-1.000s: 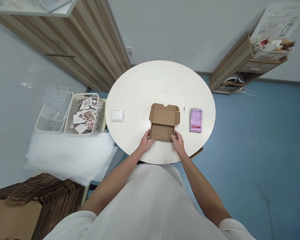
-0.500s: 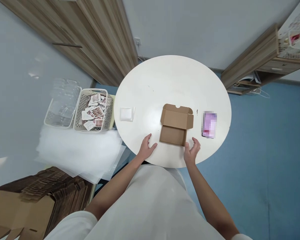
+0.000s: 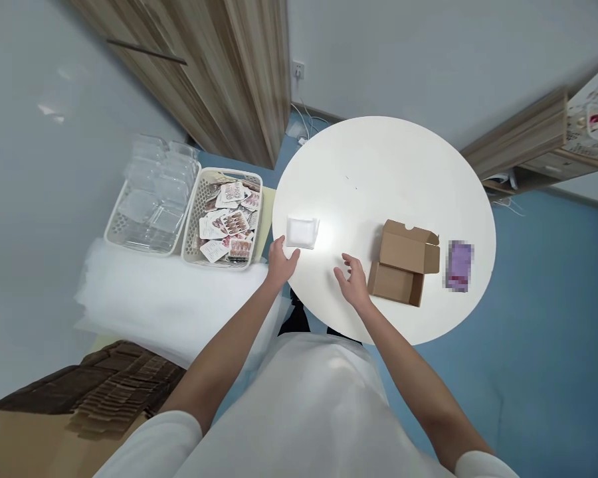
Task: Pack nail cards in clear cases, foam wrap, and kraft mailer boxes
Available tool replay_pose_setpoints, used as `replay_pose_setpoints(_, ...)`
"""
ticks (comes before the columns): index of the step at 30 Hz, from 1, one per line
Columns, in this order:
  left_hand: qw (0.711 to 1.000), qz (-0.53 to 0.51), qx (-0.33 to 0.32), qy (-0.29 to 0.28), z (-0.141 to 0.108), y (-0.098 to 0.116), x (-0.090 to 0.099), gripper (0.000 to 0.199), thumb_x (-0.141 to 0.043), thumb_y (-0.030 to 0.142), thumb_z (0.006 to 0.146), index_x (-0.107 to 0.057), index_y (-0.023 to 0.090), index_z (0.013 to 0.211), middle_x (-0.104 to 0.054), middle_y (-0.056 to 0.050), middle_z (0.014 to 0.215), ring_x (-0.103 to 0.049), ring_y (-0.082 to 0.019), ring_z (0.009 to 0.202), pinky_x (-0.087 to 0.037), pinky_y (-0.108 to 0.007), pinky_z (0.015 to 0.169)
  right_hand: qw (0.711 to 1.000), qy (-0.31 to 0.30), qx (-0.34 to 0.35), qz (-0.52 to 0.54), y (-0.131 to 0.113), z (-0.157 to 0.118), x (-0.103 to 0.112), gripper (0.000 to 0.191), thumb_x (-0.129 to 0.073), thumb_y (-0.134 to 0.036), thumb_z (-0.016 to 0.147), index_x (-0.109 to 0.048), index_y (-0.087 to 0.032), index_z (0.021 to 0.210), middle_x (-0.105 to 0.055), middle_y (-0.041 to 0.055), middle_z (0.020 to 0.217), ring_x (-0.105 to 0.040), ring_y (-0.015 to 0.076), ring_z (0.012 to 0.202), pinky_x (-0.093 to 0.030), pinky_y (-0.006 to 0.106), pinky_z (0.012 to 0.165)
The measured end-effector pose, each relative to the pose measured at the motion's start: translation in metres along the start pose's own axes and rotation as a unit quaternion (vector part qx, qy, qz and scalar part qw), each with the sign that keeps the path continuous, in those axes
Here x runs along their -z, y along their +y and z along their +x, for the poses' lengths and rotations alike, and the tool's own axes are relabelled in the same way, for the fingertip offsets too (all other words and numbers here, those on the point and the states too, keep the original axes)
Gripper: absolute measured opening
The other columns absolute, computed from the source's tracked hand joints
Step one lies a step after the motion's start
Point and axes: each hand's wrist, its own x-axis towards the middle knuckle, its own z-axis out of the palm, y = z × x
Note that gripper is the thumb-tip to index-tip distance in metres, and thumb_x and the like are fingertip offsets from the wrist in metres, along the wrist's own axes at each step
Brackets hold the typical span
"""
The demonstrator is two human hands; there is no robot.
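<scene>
Head cam: left hand [image 3: 282,260] at the near-left edge of the round white table [image 3: 379,172], fingers loosely spread, fingertips touching or just short of the small white packet [image 3: 301,232]; can't tell which. Nothing gripped yet. Right hand [image 3: 353,284] hovers over the tabletop w/ fingers open and curled a bit, empty, just left of the open cardboard mailer box [image 3: 404,264], not touching it. Box sits on the table's near-right part, lid flap up and leaning back. Blurred purple item [image 3: 459,265] lies flat just right of the box. Off the table to the left: perforated basket [image 3: 204,247] full of printed cards, next to a basket of clear plastic trays [image 3: 149,202]. White foam sheets [image 3: 169,305] in front of them; flat cardboard stack [image 3: 80,398] nearer the person.
</scene>
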Motion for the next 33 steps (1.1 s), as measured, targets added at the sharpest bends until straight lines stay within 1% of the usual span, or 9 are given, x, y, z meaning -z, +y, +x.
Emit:
replay_pose_setpoints(5,0.999,-0.033,0.022,-0.025,0.006,-0.005,0.000,0.061,-0.055,0.037,0.075,-0.032,0.019,0.129,-0.036,-0.013,0.128,-0.044,-0.024,0.111,-0.038,-0.037,0.091,0.991,-0.012,-0.102,0.089,0.003,0.014,-0.021,0.045,-0.052,-0.042,0.074,-0.046,-0.023,0.114,-0.050,0.0088,0.121,-0.049,0.0211,0.105,-0.042,0.038,0.086)
replay_pose_setpoints(11,0.999,0.021,-0.032,-0.011,0.020,-0.004,-0.004,0.052,-0.044,0.030,0.082,-0.032,0.014,0.131,-0.047,-0.013,0.118,-0.049,-0.023,0.103,-0.036,-0.037,0.092,0.974,0.083,-0.105,0.185,-0.006,0.047,-0.062,0.051,-0.045,-0.042,0.078,-0.034,-0.021,0.123,-0.042,0.0111,0.130,-0.047,0.0180,0.112,-0.040,0.033,0.091)
replay_pose_setpoints(16,0.999,0.035,-0.018,-0.025,0.029,0.008,-0.012,0.035,-0.045,0.021,0.077,-0.055,0.014,0.110,-0.059,-0.010,0.099,-0.054,-0.023,0.094,-0.040,-0.036,0.087,0.983,0.022,-0.111,0.146,-0.021,0.070,-0.076,0.047,-0.048,-0.032,0.075,-0.040,-0.020,0.119,-0.055,0.0088,0.114,-0.057,0.0159,0.088,-0.044,0.032,0.082)
replay_pose_setpoints(18,0.999,-0.016,-0.007,-0.043,0.020,0.020,-0.019,0.032,-0.046,0.019,0.074,-0.058,0.015,0.104,-0.061,-0.006,0.092,-0.057,-0.019,0.083,-0.044,-0.032,0.080,0.984,0.013,-0.103,0.145,-0.022,0.065,-0.060,0.040,-0.047,-0.030,0.074,-0.046,-0.020,0.112,-0.060,0.0056,0.102,-0.058,0.0153,0.082,-0.045,0.031,0.078)
replay_pose_setpoints(21,0.995,-0.072,-0.034,-0.058,-0.011,0.046,-0.039,0.036,-0.051,0.023,0.072,-0.055,0.016,0.107,-0.060,-0.005,0.092,-0.056,-0.014,0.071,-0.047,-0.028,0.071,0.984,0.031,-0.065,0.165,-0.013,0.040,-0.010,0.037,-0.047,-0.032,0.074,-0.048,-0.022,0.109,-0.062,0.0036,0.097,-0.059,0.0143,0.073,-0.047,0.029,0.068)
replay_pose_setpoints(24,0.986,-0.100,-0.088,-0.102,-0.052,0.074,-0.076,0.036,-0.053,0.026,0.072,-0.054,0.016,0.107,-0.059,-0.005,0.090,-0.055,-0.012,0.069,-0.047,-0.025,0.065,0.979,0.067,-0.035,0.191,0.011,0.005,0.052,0.035,-0.046,-0.031,0.075,-0.049,-0.020,0.108,-0.064,0.0056,0.095,-0.060,0.0156,0.077,-0.048,0.029,0.069)
replay_pose_setpoints(27,0.983,-0.079,-0.086,-0.143,-0.084,0.095,-0.120,0.034,-0.053,0.023,0.071,-0.052,0.016,0.104,-0.059,-0.005,0.091,-0.055,-0.011,0.066,-0.047,-0.026,0.064,0.979,0.095,-0.053,0.170,0.044,-0.019,0.103,0.033,-0.049,-0.029,0.072,-0.052,-0.020,0.104,-0.065,0.0054,0.092,-0.061,0.0175,0.079,-0.048,0.032,0.072)
replay_pose_setpoints(30,0.982,-0.030,-0.074,-0.171,-0.100,0.104,-0.156,0.034,-0.053,0.019,0.070,-0.050,0.016,0.104,-0.060,-0.005,0.087,-0.055,-0.012,0.065,-0.047,-0.028,0.067,0.984,0.104,-0.067,0.131,0.077,-0.028,0.130,0.028,-0.051,-0.025,0.070,-0.055,-0.022,0.097,-0.065,0.0037,0.090,-0.061,0.0178,0.079,-0.047,0.033,0.072)
replay_pose_setpoints(33,0.981,0.045,-0.064,-0.177,-0.107,0.104,-0.176,0.039,-0.054,0.018,0.070,-0.045,0.017,0.107,-0.060,-0.003,0.081,-0.057,-0.014,0.067,-0.045,-0.029,0.067,0.990,0.097,-0.071,0.075,0.101,-0.028,0.139,0.024,-0.051,-0.021,0.068,-0.056,-0.023,0.091,-0.065,0.0019,0.084,-0.060,0.0181,0.076,-0.045,0.033,0.070)
